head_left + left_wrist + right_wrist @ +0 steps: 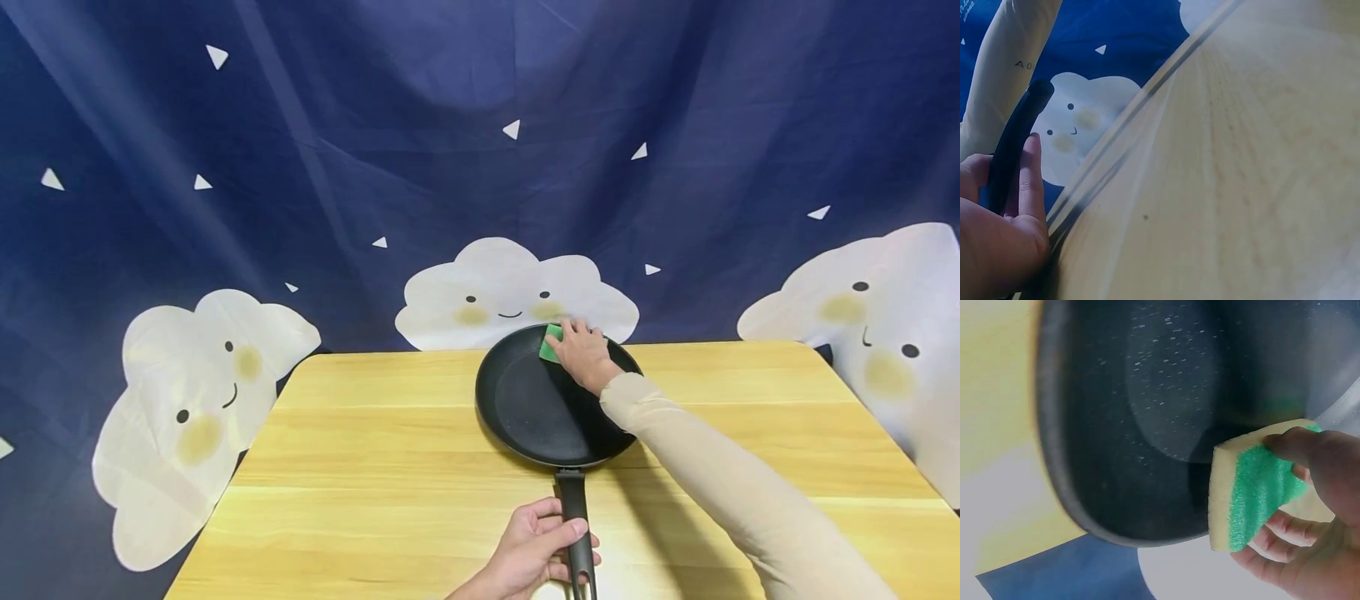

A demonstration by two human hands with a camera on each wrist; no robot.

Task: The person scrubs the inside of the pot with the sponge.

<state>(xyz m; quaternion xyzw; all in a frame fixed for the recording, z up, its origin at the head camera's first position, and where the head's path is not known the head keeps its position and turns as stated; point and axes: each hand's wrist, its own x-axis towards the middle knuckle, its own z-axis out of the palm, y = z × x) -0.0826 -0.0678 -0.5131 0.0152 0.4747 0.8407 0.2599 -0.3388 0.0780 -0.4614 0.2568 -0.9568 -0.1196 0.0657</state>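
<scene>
A black frying pan (525, 408) is over the wooden table, its handle toward the near edge. My left hand (528, 546) grips the pan's handle (573, 496), thumb on top and fingers wrapped beneath; the left wrist view shows the handle (1013, 144) within that hand (1004, 240). At the pan's far side my right hand (587, 354) holds a sponge (551, 343) against the inner wall. In the right wrist view the sponge (1260, 487) has a green scouring face and a pale yellow body, pinched between thumb and fingers. Small light specks or drops dot the pan's inside (1166, 369).
The light wooden table (360, 467) extends to both sides of the pan. Behind it hangs a dark blue curtain (420, 125) printed with white clouds and triangles. My right sleeve (720, 483) crosses over the table's right part.
</scene>
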